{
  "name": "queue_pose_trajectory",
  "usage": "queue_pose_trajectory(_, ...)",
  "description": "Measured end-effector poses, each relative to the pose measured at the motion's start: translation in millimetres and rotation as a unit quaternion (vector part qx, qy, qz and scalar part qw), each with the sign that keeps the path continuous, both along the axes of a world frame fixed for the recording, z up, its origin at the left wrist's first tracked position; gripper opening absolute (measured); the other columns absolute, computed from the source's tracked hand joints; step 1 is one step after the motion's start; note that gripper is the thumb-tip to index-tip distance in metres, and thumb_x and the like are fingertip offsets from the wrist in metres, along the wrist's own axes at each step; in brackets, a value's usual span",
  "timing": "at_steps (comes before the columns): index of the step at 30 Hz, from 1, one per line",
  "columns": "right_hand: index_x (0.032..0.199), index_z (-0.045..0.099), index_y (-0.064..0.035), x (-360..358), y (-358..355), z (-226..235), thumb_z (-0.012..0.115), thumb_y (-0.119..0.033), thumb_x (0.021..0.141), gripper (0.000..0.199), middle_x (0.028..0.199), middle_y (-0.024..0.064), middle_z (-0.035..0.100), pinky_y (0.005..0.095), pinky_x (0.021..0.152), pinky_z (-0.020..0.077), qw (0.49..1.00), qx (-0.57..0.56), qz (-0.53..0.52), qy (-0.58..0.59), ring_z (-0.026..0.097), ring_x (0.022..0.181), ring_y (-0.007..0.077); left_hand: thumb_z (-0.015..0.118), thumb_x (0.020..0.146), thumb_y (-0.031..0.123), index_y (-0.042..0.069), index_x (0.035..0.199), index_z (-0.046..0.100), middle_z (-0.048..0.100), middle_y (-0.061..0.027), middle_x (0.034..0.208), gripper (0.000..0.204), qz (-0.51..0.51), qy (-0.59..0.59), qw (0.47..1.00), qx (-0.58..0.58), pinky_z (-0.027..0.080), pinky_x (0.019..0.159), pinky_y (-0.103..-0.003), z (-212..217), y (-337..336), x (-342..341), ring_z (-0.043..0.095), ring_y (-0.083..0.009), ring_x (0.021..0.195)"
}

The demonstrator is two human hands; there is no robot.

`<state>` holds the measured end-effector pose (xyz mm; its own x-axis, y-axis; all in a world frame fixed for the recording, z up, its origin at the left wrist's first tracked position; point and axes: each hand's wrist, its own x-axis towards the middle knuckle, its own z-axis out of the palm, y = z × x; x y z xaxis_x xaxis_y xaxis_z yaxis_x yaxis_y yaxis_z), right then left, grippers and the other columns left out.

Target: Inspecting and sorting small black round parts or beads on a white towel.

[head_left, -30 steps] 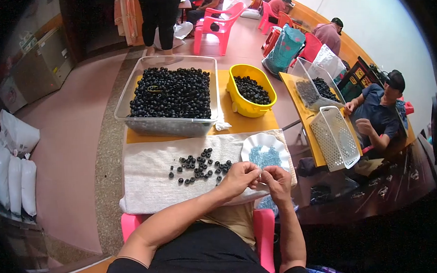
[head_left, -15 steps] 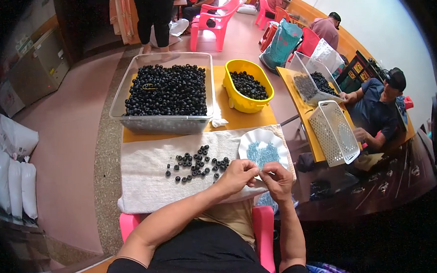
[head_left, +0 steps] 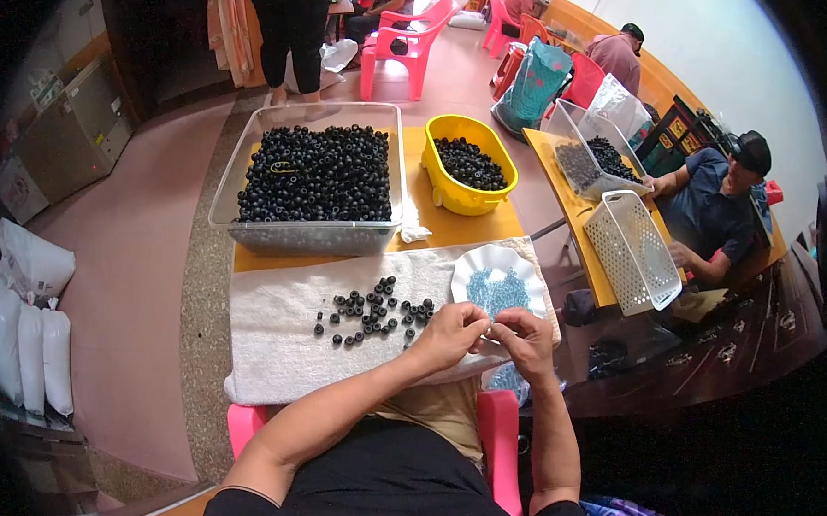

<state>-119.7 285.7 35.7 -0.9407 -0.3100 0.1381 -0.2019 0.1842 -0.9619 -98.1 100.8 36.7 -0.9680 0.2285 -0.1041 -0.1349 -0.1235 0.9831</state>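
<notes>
My left hand (head_left: 451,336) and my right hand (head_left: 526,342) meet fingertip to fingertip over the near edge of a white scalloped dish (head_left: 462,267). Both are closed in a pinch; whatever lies between the fingertips is too small and covered to name. Small light-blue pieces (head_left: 500,293) are spread in the dish, just beyond my fingers. To the left of my left hand, several loose black ring-shaped pieces (head_left: 376,312) lie on a whitish towel (head_left: 275,356).
Behind the towel stand a large clear bin (head_left: 311,242) and a yellow tub (head_left: 476,200), both holding black pieces. At right, a co-worker (head_left: 720,194) sits at another table with a white perforated basket (head_left: 630,258). White sacks (head_left: 30,353) line the left side.
Both hands stay pinched together in almost the same place. The view has shifted very slightly; the loose black pieces have not moved.
</notes>
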Motion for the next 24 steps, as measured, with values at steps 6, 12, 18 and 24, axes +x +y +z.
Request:
queue_pose_trajectory(6,0.095,0.068,0.0028,-2,5,1,0.066,-0.003,0.086,0.011,0.084,0.0046,0.068,0.0251,0.068,0.0527,0.996,-0.027,0.040,-0.079,0.064,0.075,0.0111,0.059,0.094,0.018,-0.004,0.096,0.062,0.066,-0.0062,0.079,0.023,0.001,0.036,0.998,-0.046,0.052,0.060,-0.025,1,0,1,0.062,-0.0103,0.067)
queue_pose_trajectory(12,0.093,0.070,0.0030,0,2,7,0.067,-0.007,0.083,0.014,0.084,0.0051,0.070,0.0261,0.066,0.0512,0.996,-0.037,0.027,-0.080,0.063,0.074,0.0111,0.060,0.094,0.019,-0.003,0.097,0.063,0.067,-0.0066,0.080,0.023,0.003,0.063,0.995,-0.080,0.053,0.060,-0.026,-3,-1,0,0.063,-0.0109,0.066)
queue_pose_trajectory(18,0.092,0.064,0.0017,-4,9,-1,0.069,0.006,0.081,0.012,0.089,0.0050,0.064,0.0258,0.069,0.0522,0.999,-0.002,0.050,0.015,0.063,0.078,0.0129,0.060,0.093,0.020,-0.003,0.095,0.064,0.067,-0.0065,0.078,0.023,-0.006,0.056,0.995,-0.078,0.053,0.059,-0.027,3,-2,-2,0.063,-0.0116,0.065)
queue_pose_trajectory(24,0.093,0.063,-0.0022,4,-8,19,0.067,0.007,0.079,0.017,0.087,0.0134,0.062,0.0340,0.061,0.0517,0.934,0.184,0.040,0.303,0.064,0.073,0.0269,0.060,0.092,0.021,-0.004,0.095,0.065,0.067,-0.0095,0.075,0.025,0.019,0.110,0.983,-0.148,0.052,0.059,-0.028,-8,-3,-5,0.064,-0.0131,0.062)
